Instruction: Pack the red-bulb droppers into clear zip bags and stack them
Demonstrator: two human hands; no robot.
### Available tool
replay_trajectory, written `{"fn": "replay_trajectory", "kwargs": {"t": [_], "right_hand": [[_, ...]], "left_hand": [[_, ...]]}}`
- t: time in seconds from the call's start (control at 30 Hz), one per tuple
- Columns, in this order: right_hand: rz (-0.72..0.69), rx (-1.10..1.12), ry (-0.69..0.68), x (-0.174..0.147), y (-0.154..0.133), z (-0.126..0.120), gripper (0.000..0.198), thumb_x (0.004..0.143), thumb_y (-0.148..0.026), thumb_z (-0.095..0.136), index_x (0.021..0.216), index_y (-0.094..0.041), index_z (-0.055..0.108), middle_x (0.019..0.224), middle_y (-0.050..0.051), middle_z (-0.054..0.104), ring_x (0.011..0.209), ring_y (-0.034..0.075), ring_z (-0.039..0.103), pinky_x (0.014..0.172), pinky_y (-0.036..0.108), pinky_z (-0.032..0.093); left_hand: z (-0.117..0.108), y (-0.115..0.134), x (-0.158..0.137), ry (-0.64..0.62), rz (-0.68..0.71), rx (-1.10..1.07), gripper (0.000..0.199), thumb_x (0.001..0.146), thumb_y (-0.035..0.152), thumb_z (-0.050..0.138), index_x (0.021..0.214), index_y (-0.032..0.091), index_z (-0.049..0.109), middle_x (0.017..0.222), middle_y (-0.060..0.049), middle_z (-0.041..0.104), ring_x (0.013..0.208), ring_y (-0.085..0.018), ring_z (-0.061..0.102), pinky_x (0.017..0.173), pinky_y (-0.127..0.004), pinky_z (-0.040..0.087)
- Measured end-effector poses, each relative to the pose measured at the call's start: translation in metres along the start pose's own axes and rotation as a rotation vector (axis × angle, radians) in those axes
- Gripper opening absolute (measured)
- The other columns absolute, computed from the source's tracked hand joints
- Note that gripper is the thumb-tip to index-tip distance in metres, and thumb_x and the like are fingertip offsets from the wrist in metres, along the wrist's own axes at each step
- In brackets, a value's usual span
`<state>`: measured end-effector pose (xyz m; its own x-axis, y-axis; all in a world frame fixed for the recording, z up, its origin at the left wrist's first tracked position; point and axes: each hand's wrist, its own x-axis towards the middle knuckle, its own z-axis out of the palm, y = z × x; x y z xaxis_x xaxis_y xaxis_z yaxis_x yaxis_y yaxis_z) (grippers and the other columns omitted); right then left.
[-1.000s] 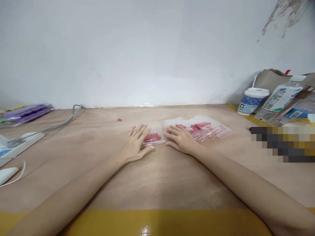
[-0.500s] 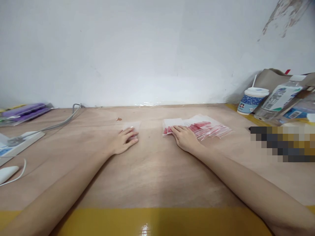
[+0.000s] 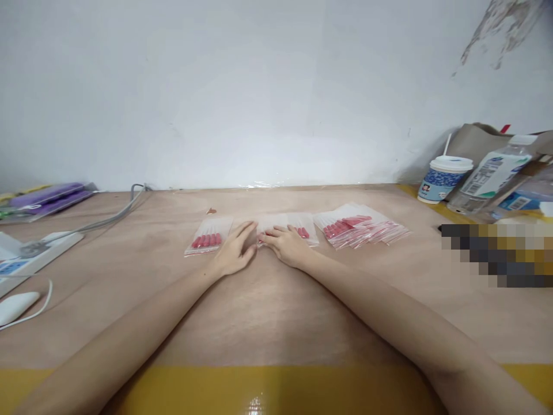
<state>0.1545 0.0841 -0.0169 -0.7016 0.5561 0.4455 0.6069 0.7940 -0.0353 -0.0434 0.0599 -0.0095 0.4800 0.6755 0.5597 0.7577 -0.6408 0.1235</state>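
Note:
A clear zip bag [image 3: 202, 237] with several red-ended thin items inside lies flat on the table, left of my left hand [image 3: 237, 251]. That hand rests with fingers stretched out and thumb apart, its tips close to the left edge of some middle bags. My right hand [image 3: 288, 246] lies palm down over these middle bags [image 3: 307, 222], which overlap and hold the same red-ended items; its fingers are spread on the plastic and partly hide them. A fanned pile of similar bags [image 3: 367, 222] is to its right.
On the left are a power strip [image 3: 64, 245] with a grey cable, a white mouse [image 3: 17, 308] and purple packages [image 3: 52, 199]. A lidded paper cup [image 3: 443, 180] and a plastic bottle [image 3: 492, 176] stand at the right, behind a pixelated patch. Yellow tape [image 3: 242, 389] covers the front edge.
My right hand has slid left with bags under it, away from the fanned pile. My left hand has moved right, off the left bag, which now lies uncovered and further left.

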Motion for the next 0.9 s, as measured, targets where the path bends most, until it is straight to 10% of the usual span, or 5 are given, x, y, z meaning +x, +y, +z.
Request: {"fn": "replay_trajectory", "kwargs": {"t": [0.17, 0.33, 0.9], "right_hand": [[0.183, 0.220, 0.127, -0.023, 0.020, -0.009, 0.064, 0.080, -0.033, 0.055, 0.135, -0.015, 0.028, 0.132, 0.020, 0.039, 0.120, 0.026, 0.041, 0.092, 0.042, 0.040], [0.259, 0.128, 0.083, -0.050, 0.035, -0.021, 0.050, 0.080, -0.014, 0.044, 0.129, -0.010, 0.036, 0.113, 0.017, 0.054, 0.103, 0.024, 0.052, 0.085, 0.039, 0.043], [-0.119, -0.348, 0.241, -0.039, 0.033, -0.021, 0.025, 0.084, -0.012, 0.045, 0.068, -0.019, 0.063, 0.071, 0.005, 0.061, 0.075, 0.016, 0.047, 0.077, 0.036, 0.026]], "left_hand": [[0.003, 0.011, 0.007, -0.132, 0.080, -0.118, 0.054, 0.079, 0.022, 0.051, 0.132, 0.013, 0.041, 0.127, -0.013, 0.052, 0.115, -0.025, 0.051, 0.097, -0.040, 0.042], [0.006, 0.015, 0.006, -0.121, 0.086, -0.105, 0.043, 0.084, 0.034, 0.052, 0.124, 0.019, 0.052, 0.125, -0.010, 0.054, 0.114, -0.025, 0.052, 0.095, -0.041, 0.044], [0.006, 0.014, 0.005, -0.117, 0.127, -0.096, 0.033, 0.088, 0.027, 0.047, 0.119, 0.021, 0.056, 0.123, -0.007, 0.055, 0.115, -0.022, 0.051, 0.096, -0.040, 0.044]]}}
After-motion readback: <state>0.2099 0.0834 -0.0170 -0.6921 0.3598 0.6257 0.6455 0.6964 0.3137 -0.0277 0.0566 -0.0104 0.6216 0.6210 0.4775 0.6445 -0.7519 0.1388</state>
